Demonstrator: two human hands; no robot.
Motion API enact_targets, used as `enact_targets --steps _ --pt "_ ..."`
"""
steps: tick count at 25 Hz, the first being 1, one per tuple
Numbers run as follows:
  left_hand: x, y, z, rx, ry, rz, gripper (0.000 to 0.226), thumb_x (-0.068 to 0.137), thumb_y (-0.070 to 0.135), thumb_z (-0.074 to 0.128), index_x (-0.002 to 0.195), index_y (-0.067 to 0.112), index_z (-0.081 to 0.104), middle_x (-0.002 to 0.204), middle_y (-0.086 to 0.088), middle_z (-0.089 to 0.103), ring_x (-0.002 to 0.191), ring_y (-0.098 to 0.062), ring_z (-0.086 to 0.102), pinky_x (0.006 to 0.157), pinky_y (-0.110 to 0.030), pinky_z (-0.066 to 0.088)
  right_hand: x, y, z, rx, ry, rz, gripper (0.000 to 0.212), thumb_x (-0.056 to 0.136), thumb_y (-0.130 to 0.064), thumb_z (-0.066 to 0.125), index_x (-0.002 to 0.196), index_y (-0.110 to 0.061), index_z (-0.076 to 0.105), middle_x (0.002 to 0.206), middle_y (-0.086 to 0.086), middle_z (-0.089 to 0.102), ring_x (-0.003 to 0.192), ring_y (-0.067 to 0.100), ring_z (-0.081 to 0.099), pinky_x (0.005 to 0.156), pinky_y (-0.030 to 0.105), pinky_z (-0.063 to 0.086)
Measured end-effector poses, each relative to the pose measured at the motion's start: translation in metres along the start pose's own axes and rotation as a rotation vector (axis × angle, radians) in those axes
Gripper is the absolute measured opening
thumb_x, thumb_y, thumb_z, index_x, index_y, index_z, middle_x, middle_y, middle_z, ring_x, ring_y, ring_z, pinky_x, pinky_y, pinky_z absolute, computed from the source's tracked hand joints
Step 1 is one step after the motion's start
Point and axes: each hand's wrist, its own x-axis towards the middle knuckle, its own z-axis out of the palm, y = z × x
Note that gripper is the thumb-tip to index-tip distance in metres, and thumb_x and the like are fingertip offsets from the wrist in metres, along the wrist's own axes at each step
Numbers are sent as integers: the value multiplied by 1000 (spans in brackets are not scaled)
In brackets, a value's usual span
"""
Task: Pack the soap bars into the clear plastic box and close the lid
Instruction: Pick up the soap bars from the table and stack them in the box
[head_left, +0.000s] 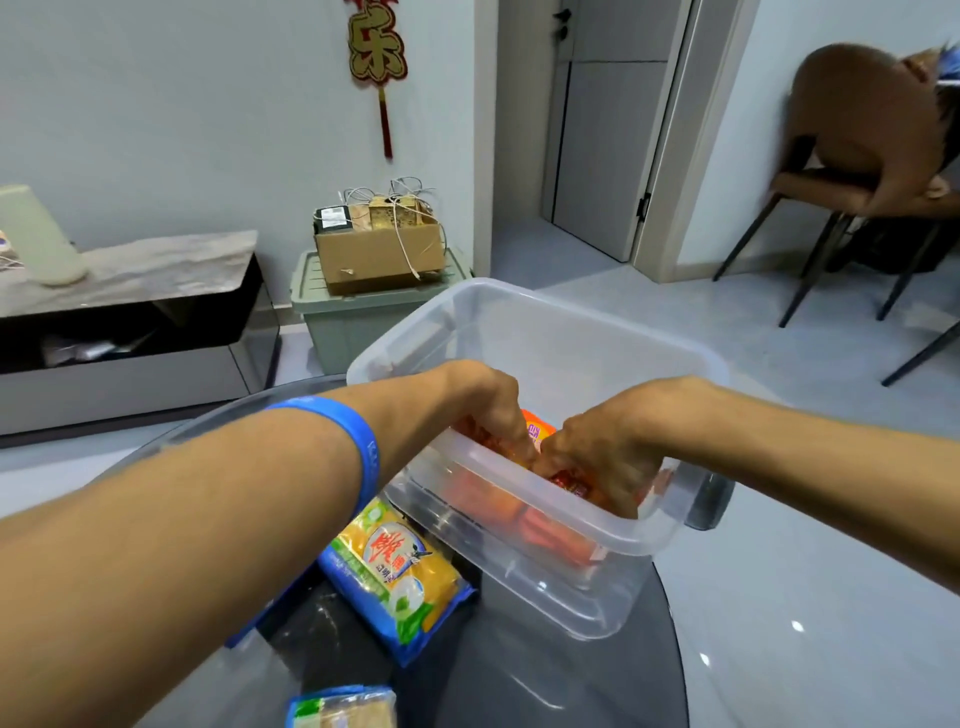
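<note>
Both hands are reaching down into the clear plastic box (540, 338), a smooth, thin-walled rectangular tub with rounded corners and a thick rolled rim, sitting on a glossy dark round table (597, 675). The left hand (483, 400) is curling its fingers downward over the near wall, pressing onto red-orange wrapped soap bars (498, 499) lying along the box floor beneath it; whether it is gripping one or only pushing I cannot tell. The right hand (608, 452) is bent at the wrist just beside the left, fingers closed around a shiny red-and-gold wrapper (571, 483), with the fingertips hidden behind the box wall. Between the two hands an orange packet with a purple patch (537, 431) is standing on edge.

A blue rubber wristband (358, 452) is circling the left forearm. Under that forearm, just outside the box, a crinkly yellow, green and blue soap packet (395, 571) is lying flat on the table, and nearer the body another blue-edged packet (343, 709) is showing partly at the frame's edge. The forearms are blocking much of the table.

Beyond the hands a cardboard carton (379, 244) is resting on a grey-green lidded bin (343, 317); left of them is a low stone-topped cabinet (130, 270), right of them a brown chair (857, 135).
</note>
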Motion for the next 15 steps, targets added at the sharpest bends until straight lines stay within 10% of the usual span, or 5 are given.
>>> enact_targets --steps 4,12,15 --pt "-5 -3 0 94 -27 30 60 82 40 75 126 2 60 119 -15 69 102 -34 69 84 -41 57 -7 -8 -2 76 -57 42 68 85 -14 72 143 -32 42 118 -3 48 99 17 44 82 24 33" --pt "-29 -25 -15 357 -333 -183 54 96 29 54 148 23 41 142 -13 54 95 -27 65 71 -34 54 -3 -20 -2 121 0 85 47 83 -22 71 127 -27 58 112 -3 57 93 20 53 63 23 39" --pt "-39 -36 -17 361 -252 -105 45 94 31 59 138 19 55 136 -13 59 114 -30 63 95 -41 51 -5 -20 -7 144 58 96 41 81 -27 74 121 -23 64 122 -3 62 105 20 57 80 27 40"
